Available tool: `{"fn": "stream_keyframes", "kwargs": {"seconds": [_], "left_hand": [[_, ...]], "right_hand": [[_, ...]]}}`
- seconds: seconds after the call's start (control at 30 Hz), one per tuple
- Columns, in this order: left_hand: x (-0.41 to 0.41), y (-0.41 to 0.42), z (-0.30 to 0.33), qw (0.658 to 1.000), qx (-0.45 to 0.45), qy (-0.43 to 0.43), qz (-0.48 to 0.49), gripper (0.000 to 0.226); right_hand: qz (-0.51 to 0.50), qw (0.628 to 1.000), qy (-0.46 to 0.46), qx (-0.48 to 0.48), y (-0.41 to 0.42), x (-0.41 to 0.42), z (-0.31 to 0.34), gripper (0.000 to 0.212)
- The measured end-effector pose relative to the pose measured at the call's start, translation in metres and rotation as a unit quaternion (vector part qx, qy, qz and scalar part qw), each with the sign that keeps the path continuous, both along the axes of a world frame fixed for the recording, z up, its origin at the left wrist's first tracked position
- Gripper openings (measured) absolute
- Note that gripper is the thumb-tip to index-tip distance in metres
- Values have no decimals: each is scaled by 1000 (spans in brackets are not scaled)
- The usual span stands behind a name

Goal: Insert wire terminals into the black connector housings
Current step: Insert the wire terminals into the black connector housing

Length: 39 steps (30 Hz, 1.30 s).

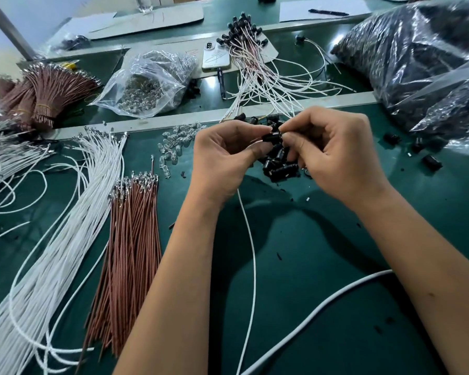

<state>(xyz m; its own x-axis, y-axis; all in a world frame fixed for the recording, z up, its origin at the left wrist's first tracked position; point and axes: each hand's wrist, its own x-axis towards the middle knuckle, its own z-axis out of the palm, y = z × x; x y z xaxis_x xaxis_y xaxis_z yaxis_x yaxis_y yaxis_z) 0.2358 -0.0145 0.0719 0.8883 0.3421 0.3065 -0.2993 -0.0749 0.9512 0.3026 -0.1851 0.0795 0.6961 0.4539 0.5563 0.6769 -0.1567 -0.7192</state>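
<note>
Left hand (222,155) grips a black connector housing (272,137) between thumb and curled fingers; right hand (333,152) pinches at the housing's end, fingertip to fingertip; a white wire (251,239) trails below the left fingers; loose housings (280,167) lie just beneath both fingertips.

Single head-worn view, forward and down, close over green worktop (309,266)

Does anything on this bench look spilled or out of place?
Small clear glass bulbs lie loose on the green mat, outside their clear plastic bag. A white smartphone sits among the parts. Nothing looks damaged.
</note>
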Motion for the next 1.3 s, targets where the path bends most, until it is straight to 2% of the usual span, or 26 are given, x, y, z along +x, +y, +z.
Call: {"fn": "stream_keyframes", "kwargs": {"seconds": [0.4,0.57,0.8,1.0,1.3], "left_hand": [[-4,1,2,1000,9,13,-9,25],[-4,3,1,1000,7,10,-13,25],[-1,2,-4,999,-30,13,-28,22],[1,-4,-6,999,-40,10,-12,21],[-1,-1,-7,998,-55,8,-28,20]], "right_hand": [[17,1000,7,-17,-1,1,-2,5],[48,997,62,8,-2,3,-5,10],[78,989,114,56,0,6,-5,7],[87,968,217,93,-3,9,-3,7],[106,957,249,104,-2,7,-6,3]]}}
